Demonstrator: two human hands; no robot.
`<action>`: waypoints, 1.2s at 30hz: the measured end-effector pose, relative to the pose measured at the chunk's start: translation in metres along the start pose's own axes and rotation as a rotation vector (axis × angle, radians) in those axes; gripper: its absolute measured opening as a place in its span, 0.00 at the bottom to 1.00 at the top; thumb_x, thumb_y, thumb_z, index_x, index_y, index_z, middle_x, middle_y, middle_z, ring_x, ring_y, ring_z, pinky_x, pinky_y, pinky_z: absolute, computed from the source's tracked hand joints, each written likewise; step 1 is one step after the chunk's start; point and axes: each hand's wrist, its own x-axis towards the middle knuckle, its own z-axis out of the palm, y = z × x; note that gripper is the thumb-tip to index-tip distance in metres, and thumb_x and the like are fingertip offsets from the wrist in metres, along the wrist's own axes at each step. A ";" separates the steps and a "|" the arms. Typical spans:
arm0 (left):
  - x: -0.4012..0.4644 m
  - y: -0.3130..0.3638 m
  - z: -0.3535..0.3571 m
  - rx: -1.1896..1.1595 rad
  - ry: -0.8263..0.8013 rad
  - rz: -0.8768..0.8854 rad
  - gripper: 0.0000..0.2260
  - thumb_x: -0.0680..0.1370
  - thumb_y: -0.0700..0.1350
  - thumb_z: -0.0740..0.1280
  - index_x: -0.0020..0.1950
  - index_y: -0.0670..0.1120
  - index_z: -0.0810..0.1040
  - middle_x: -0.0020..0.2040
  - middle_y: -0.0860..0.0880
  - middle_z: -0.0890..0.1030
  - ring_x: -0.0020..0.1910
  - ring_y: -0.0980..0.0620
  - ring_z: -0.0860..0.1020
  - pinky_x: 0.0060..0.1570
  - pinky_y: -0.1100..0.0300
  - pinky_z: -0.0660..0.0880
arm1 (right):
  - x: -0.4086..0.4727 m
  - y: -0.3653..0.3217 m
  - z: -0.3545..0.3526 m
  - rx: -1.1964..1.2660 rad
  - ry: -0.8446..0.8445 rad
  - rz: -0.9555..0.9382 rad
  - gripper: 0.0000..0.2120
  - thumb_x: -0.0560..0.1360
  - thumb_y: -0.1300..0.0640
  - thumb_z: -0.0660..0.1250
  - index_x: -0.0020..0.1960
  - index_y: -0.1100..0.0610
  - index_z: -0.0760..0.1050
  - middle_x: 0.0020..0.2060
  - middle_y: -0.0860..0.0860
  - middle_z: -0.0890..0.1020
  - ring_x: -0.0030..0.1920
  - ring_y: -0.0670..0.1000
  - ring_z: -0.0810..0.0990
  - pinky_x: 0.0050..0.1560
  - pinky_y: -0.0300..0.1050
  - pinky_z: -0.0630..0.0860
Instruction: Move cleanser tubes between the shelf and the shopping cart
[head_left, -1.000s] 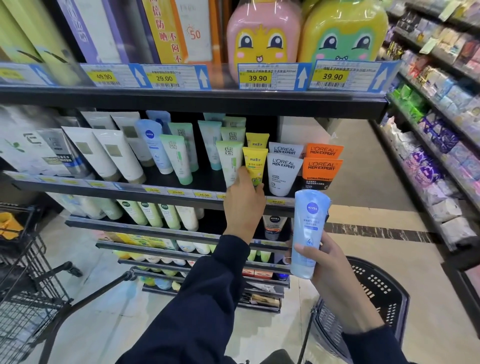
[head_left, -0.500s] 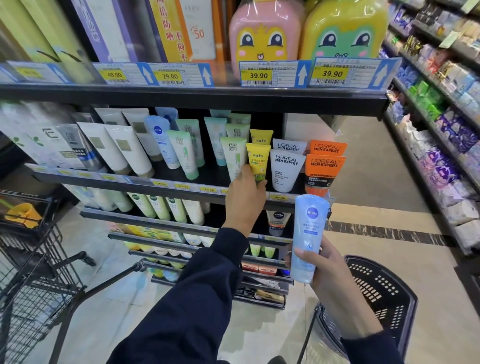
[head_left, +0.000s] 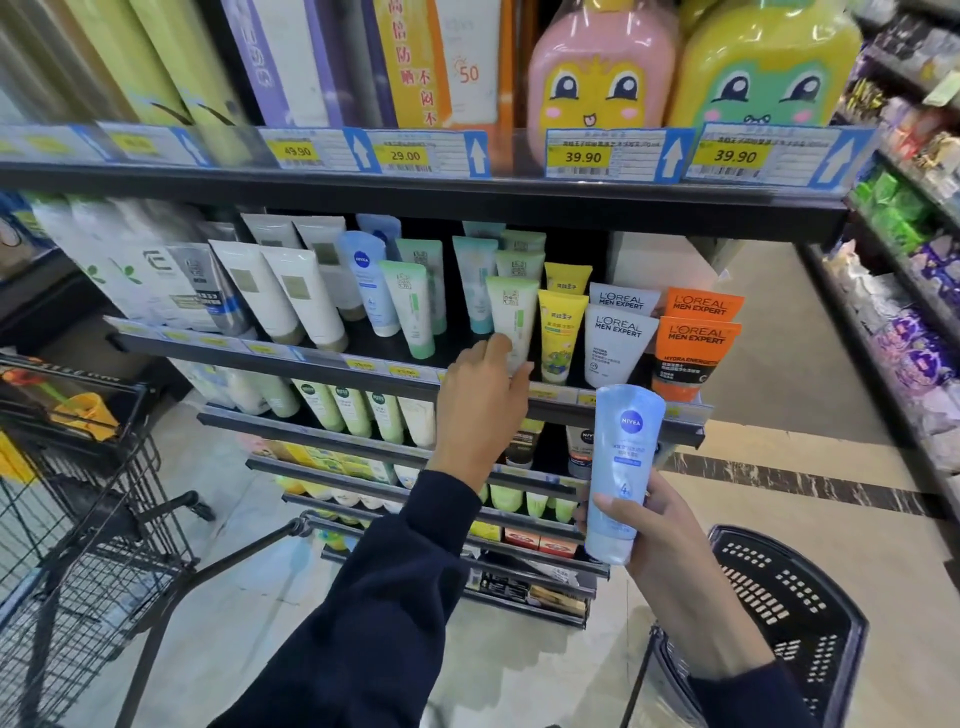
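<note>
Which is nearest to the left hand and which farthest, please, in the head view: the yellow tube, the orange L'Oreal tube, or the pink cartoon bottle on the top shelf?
From the left hand, nearest first:
1. Yellow tube, just to its right on the same shelf.
2. Orange L'Oreal tube, further right at the shelf's end.
3. Pink cartoon bottle, one shelf up, above the price tags.

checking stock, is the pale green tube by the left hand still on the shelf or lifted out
On the shelf: the pale green tube stands in its row; the left hand grips its base.
</note>
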 end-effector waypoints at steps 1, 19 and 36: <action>0.000 -0.011 -0.007 0.014 0.013 0.008 0.12 0.82 0.49 0.68 0.60 0.42 0.77 0.51 0.43 0.82 0.50 0.41 0.79 0.44 0.46 0.78 | 0.003 0.000 0.008 0.014 -0.009 -0.008 0.28 0.68 0.58 0.76 0.68 0.56 0.76 0.50 0.60 0.83 0.47 0.59 0.83 0.43 0.50 0.82; 0.035 -0.275 -0.093 0.233 -0.080 0.202 0.15 0.77 0.52 0.74 0.54 0.41 0.81 0.47 0.42 0.82 0.48 0.37 0.79 0.50 0.45 0.77 | 0.097 0.020 0.218 0.014 0.036 -0.217 0.19 0.79 0.63 0.70 0.68 0.62 0.75 0.50 0.59 0.86 0.46 0.58 0.85 0.56 0.60 0.80; 0.042 -0.313 -0.086 0.151 -0.118 0.340 0.12 0.78 0.53 0.72 0.56 0.47 0.80 0.44 0.51 0.80 0.47 0.46 0.78 0.53 0.51 0.68 | 0.166 -0.003 0.302 -0.531 0.336 -0.486 0.16 0.73 0.55 0.79 0.59 0.50 0.80 0.51 0.44 0.86 0.51 0.41 0.85 0.53 0.41 0.81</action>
